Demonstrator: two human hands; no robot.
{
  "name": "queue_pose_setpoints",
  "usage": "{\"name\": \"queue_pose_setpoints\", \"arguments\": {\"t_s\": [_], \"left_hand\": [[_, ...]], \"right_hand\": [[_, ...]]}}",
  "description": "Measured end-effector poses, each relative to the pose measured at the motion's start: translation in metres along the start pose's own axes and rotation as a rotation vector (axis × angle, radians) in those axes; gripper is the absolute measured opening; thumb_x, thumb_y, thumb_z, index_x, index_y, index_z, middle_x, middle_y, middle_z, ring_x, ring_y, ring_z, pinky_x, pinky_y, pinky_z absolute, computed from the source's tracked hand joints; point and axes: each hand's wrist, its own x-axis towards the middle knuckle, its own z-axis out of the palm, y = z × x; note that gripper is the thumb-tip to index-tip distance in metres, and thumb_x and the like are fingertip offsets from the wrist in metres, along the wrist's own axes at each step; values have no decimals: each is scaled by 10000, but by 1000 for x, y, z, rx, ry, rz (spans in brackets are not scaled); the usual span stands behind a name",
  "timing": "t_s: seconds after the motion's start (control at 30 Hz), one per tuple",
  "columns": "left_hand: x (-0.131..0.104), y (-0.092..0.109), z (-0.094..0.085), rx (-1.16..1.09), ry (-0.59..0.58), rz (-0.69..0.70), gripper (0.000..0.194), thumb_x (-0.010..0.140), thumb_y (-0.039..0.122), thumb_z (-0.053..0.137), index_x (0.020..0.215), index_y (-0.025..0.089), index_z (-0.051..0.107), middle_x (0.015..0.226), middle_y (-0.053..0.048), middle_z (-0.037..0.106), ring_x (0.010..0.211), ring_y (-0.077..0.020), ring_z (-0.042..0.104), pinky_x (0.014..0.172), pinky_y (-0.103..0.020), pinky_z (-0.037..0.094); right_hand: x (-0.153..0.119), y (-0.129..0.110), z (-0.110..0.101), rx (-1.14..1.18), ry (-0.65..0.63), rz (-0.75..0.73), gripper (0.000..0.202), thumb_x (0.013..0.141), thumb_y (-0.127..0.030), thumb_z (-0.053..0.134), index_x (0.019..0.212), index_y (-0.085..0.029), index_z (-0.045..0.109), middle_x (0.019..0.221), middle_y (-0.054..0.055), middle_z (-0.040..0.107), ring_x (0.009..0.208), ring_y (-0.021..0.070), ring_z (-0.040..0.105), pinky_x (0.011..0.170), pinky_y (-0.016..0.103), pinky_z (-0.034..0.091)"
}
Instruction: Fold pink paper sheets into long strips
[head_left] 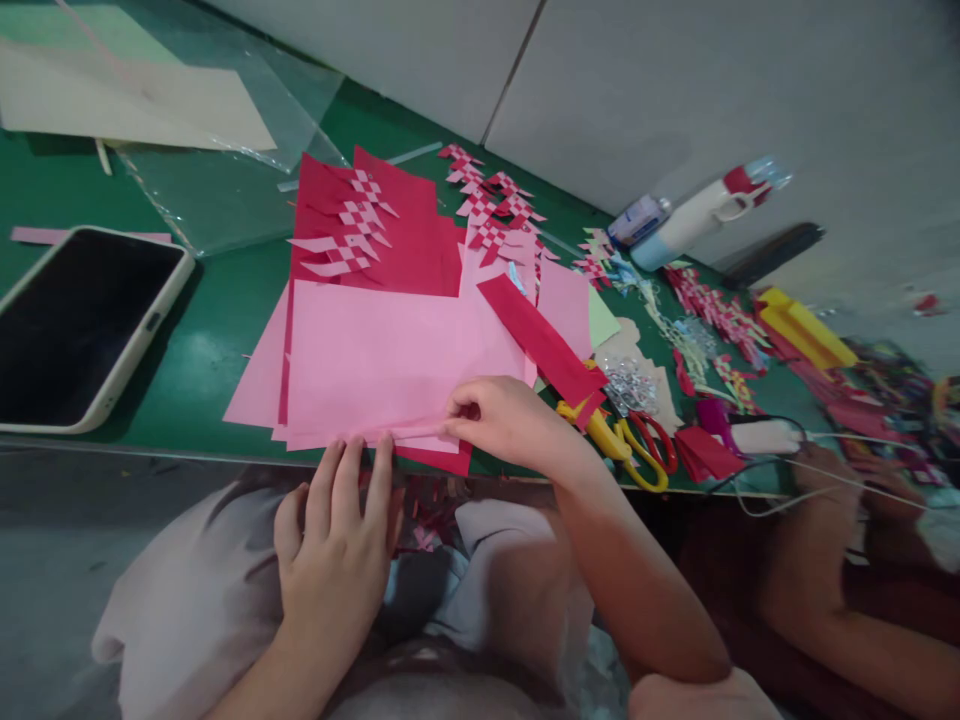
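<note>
A stack of pink paper sheets (375, 350) lies near the front edge of the green table, with red paper (405, 230) under and behind it. My left hand (337, 530) is open, its outstretched fingertips resting on the sheets' near edge. At the lower right of the stack, my right hand (506, 420) is closed in a pinch on the pink paper's narrow folded edge. Whether that edge is a separate strip I cannot tell. Beside the right hand lie a folded red paper strip (540, 340) and yellow-handled scissors (611, 435). Woven pink-and-red paper fish (360, 225) lie on the red paper.
A phone (90, 320) lies at the left, near a clear plastic sleeve (225, 170). Further right are red-handled scissors (660, 440), metal rings (630, 385), a white bottle (690, 225) and a yellow box (806, 325). Another person's arm (817, 580) is at the right.
</note>
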Motion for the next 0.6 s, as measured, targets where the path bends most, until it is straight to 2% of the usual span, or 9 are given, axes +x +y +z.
{"name": "queue_pose_setpoints", "arguments": {"t_s": [0.13,0.47,0.6], "left_hand": [[2,2,-2,10,8,-4,597,914,288,562,1466,133,396,1355,-221,572,1211,-348,567,940,-454,345],[2,4,-1,25,-3,-29,647,890,326,601,1473,144,387,1363,-228,559,1216,-367,561,930,-453,366],[3,6,1,36,-8,-37,698,899,356,580,1498,109,321,1358,-239,562,1212,-372,562,917,-452,376]], "right_hand": [[2,0,3,-38,26,-6,222,844,-309,636,684,-157,658,723,10,663,657,104,518,604,232,301],[6,-6,3,-137,-29,25,192,826,-251,619,669,-146,653,754,51,672,690,122,543,615,241,314],[8,-6,4,-154,-30,26,190,812,-256,612,664,-146,656,753,55,676,676,128,546,592,252,297]]}}
